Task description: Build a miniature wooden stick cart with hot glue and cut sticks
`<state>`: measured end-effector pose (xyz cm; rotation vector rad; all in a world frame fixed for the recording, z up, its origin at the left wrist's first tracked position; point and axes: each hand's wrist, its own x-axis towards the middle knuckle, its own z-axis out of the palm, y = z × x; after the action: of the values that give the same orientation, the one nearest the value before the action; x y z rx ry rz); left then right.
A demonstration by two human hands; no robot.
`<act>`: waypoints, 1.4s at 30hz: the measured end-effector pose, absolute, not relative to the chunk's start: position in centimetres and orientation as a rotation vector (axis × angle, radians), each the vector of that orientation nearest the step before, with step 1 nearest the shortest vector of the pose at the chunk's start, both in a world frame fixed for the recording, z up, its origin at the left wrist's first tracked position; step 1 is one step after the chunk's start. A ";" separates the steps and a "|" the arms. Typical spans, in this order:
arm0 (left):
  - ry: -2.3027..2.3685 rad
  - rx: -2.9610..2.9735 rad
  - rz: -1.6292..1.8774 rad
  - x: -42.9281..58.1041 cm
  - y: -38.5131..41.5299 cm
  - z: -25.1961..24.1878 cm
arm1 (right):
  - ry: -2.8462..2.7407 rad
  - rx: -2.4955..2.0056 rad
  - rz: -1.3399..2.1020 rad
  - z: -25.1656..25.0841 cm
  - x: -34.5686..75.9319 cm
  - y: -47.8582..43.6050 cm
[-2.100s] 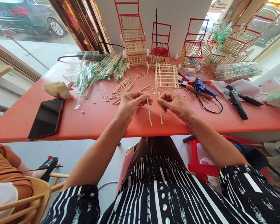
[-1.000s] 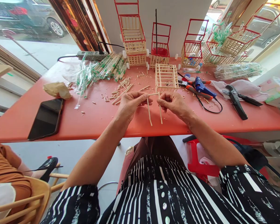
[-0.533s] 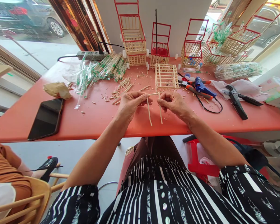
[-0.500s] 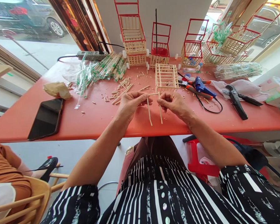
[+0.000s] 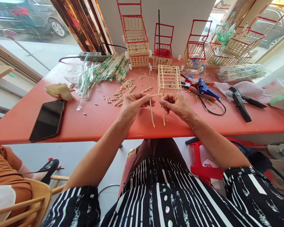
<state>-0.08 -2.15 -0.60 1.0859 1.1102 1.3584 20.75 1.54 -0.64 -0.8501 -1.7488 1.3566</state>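
Between my two hands is a small U-shaped frame of thin wooden sticks (image 5: 163, 116), with a crosspiece at the top and two legs pointing toward me. My left hand (image 5: 135, 105) pinches its left corner between thumb and fingers. At the right corner, my right hand (image 5: 176, 104) grips it the same way; the fingertips partly hide both joints. Just beyond the hands stands a slatted wooden basket (image 5: 169, 77) of the same sticks. Cut stick pieces (image 5: 124, 94) and crumbs lie to the left of it.
Several small stick carts with red trim (image 5: 135, 37) stand along the back. Wrapped chopsticks (image 5: 113, 67) lie back left, a phone (image 5: 47, 119) at front left. To the right are a blue glue gun (image 5: 205, 88), orange-handled pliers (image 5: 195, 90) and a black-handled tool (image 5: 240, 102). A person's leg (image 5: 9, 164) shows lower left.
Both hands keep their hold on the stick frame in nearly the same place. The whole view has shifted very slightly; nothing else visibly differs.
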 end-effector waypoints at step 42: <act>1.000 1.133 1.342 0.0 2.7 1.3 | -1.751 -0.956 1.275 3.1 21.2 5.1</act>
<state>0.04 2.67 1.27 1.1326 0.9997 1.3424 21.25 5.11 3.15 -0.9559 -1.7512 1.2747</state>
